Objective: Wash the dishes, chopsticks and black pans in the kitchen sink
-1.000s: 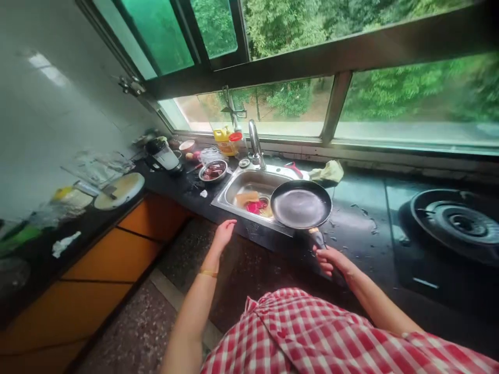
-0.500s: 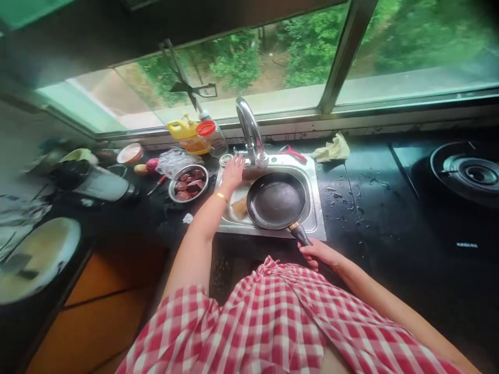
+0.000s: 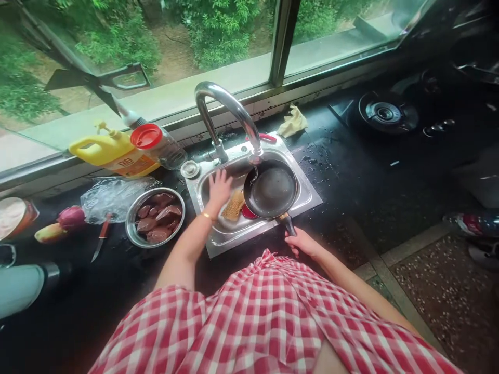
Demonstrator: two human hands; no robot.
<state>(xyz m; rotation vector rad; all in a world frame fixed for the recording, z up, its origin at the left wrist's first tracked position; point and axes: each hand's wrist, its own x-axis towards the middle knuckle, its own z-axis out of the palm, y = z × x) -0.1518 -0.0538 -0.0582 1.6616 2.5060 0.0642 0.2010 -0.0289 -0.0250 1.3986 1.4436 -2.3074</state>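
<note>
Cookware on my feed comes to one frying pan (image 3: 271, 188), round, dark and smooth inside, with a short dark handle (image 3: 287, 223). I count two hands, both the person's own. One steel sink (image 3: 249, 236), rectangular and shiny, sits sunk in a black wet counter (image 3: 351, 176), and one curved chrome faucet (image 3: 224, 101) arches over it, its spout just above the pan's far rim. Inside the basin lies one coarse tan scouring pad (image 3: 234, 205), beside something red that I cannot make out. Left of the sink I see one round steel bowl (image 3: 130, 228) of dark reddish pieces, one yellow plastic jug (image 3: 113, 153), one clear jar (image 3: 159, 146) with a red lid, one small knife (image 3: 100, 238) and one crumpled clear bag (image 3: 113, 196). One pale cloth (image 3: 293, 121) lies behind the sink, and one round burner (image 3: 385, 111) is well apart to the right.

The pan is held over the basin's right half. The right hand (image 3: 302, 243) has its fingers curled tight round the handle's near end, the pan stretching away from them. The left hand (image 3: 219, 188) is spread wide against the basin's left side, touching the pad's edge, just beside the pan's rim
</note>
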